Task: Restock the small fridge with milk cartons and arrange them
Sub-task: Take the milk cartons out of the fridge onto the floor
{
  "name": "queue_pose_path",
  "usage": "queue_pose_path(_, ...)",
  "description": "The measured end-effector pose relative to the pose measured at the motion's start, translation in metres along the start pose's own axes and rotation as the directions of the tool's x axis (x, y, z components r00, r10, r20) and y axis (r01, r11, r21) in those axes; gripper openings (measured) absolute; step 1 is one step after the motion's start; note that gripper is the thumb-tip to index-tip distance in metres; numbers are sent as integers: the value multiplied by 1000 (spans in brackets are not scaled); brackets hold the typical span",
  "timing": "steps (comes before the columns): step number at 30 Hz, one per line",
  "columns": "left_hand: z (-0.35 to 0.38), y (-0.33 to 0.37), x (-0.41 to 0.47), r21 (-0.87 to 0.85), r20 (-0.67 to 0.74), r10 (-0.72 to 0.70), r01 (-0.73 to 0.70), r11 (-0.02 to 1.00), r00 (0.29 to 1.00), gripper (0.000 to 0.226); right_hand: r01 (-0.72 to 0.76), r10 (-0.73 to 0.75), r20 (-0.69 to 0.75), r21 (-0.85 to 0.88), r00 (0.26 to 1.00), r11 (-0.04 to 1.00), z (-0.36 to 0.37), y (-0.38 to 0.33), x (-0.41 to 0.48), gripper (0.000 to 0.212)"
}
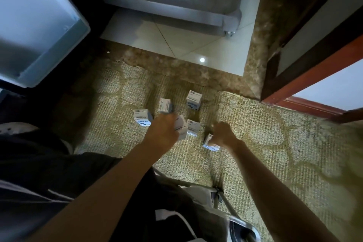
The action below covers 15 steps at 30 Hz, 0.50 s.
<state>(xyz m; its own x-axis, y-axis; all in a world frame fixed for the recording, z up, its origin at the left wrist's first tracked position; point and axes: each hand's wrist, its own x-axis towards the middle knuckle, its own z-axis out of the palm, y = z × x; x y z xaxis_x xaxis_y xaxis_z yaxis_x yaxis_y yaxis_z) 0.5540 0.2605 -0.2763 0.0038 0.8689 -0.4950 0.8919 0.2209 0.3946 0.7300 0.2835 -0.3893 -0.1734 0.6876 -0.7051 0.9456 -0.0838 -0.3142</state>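
Several small white milk cartons with blue print stand on a woven beige rug [265, 143] in front of me. My left hand [163, 133] is closed around one carton [181, 128] in the middle of the group. My right hand [224, 135] grips another carton [210, 143] at the group's right edge. Loose cartons stand at the left [143, 117], behind my left hand [165, 105], at the back [194, 100] and between my hands [193, 127]. The small fridge's open door [37, 25], pale inside, fills the upper left.
A grey wheeled cot [176, 12] stands on white floor tiles beyond the rug. A brown marble strip borders the tiles. A dark wooden door frame [306, 76] runs along the right. My dark clothes and a shoe [241, 230] are at the bottom.
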Motion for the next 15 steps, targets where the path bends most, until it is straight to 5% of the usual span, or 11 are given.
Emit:
queue_pose_path(4,-10,7,4,-39,-41,24,-26,999,999,20,215,-245,27,396,969,893,-51,-36,-25,75)
queue_pose_path(7,-23,14,10,-31,-81,57,-60,998,995,29,366,-368,-89,457,926,810,-63,-56,-33,69)
queue_pose_path(15,-35,40,23,-31,-166,187,-195,980,968,27,398,-285,-290,490,914,776,-78,-44,-31,47)
